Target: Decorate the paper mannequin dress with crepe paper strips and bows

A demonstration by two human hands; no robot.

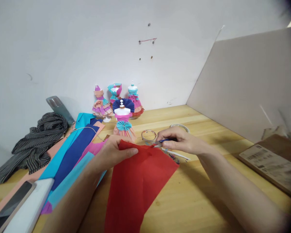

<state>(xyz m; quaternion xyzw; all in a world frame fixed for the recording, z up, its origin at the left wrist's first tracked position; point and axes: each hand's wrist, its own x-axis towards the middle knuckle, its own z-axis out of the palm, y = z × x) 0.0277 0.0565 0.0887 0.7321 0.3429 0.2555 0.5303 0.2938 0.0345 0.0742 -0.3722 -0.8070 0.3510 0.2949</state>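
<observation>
A sheet of red crepe paper (138, 181) hangs down over the near part of the table. My left hand (121, 150) pinches its upper left edge, thumb on top. In my right hand (178, 139) is a small pair of scissors (157, 144) with a blue handle, mostly covered by my fingers. The blades touch the top edge of the red paper. Just behind the paper stands a small dress form (123, 117) wearing a navy collar, a pink band and a turquoise rosette.
More dressed forms (102, 103) stand by the wall. Left lie coloured paper sheets (70, 155), a striped cloth (42, 139), a bottle (59, 108) and a phone (11, 205) on a white box (31, 210). Tape rolls (148, 135) sit behind my hands; a labelled cardboard package (269, 161) is right.
</observation>
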